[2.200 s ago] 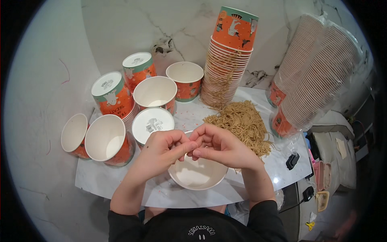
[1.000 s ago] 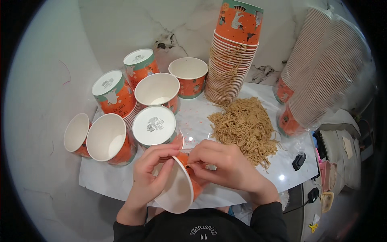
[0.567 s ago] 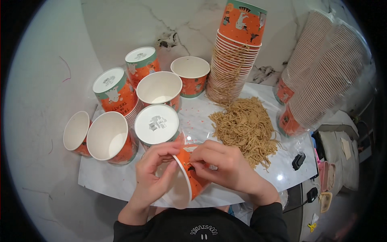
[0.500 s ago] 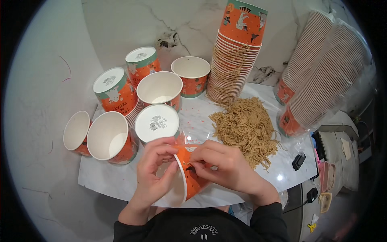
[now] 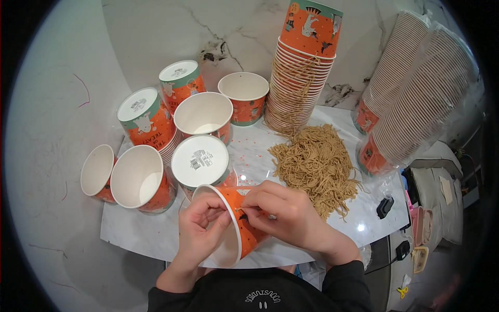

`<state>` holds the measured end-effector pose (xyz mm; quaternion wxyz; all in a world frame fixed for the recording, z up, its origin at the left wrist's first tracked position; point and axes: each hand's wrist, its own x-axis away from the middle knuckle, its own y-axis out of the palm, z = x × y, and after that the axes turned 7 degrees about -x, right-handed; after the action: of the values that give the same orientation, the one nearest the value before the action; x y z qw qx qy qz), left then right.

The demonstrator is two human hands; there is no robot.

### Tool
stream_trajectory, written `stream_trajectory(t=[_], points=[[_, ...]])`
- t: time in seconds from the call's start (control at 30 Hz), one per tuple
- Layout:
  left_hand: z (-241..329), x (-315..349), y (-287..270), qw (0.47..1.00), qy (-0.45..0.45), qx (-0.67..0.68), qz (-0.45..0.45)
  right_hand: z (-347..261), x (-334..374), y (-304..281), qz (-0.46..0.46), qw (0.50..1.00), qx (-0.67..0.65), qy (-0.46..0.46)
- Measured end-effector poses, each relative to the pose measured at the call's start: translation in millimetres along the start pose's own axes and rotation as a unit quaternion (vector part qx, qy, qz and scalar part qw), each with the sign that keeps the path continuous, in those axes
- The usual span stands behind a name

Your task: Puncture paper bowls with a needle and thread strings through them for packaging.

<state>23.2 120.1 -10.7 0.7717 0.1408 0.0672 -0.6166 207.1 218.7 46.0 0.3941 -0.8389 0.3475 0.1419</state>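
Observation:
An orange paper cup (image 5: 253, 235) with a white rim lies tilted on its side between my hands, its mouth facing left. My left hand (image 5: 201, 226) is at that mouth, fingers curled inside and thumb bent near the rim. On the outer wall, my right hand (image 5: 286, 212) pinches thumb and fingertips together beside a dark printed figure; what is between those tips is too small to make out. Just beyond the hands, an upside-down cup (image 5: 200, 161) shows its white base. A heap of tan string (image 5: 317, 169) lies to the right of it.
A tall nested stack of cups (image 5: 304, 73), draped with tan strands, stands at the back. More cups (image 5: 140, 177), some upright and some inverted, fill the left. Plastic-wrapped cup stacks (image 5: 416, 104) lean at the right. A small black object (image 5: 384, 208) sits near the table's right edge (image 5: 400, 221).
My left fingers have moved down from the top of the rim into the cup's mouth, uncovering the rim. My right hand stays pinched at the cup's wall.

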Motion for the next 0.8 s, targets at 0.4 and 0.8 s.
stream_trajectory(t=[0.4,0.8], points=[[-3.4,2.7,-2.8,0.999,-0.013,0.03,-0.027,-0.1,0.7,-1.3,-0.011,1.0,0.006,-0.015],[-3.0,2.3,-2.2,0.998,-0.021,0.047,-0.031,-3.6,-1.0,-2.7,-0.006,0.999,0.02,-0.029]])
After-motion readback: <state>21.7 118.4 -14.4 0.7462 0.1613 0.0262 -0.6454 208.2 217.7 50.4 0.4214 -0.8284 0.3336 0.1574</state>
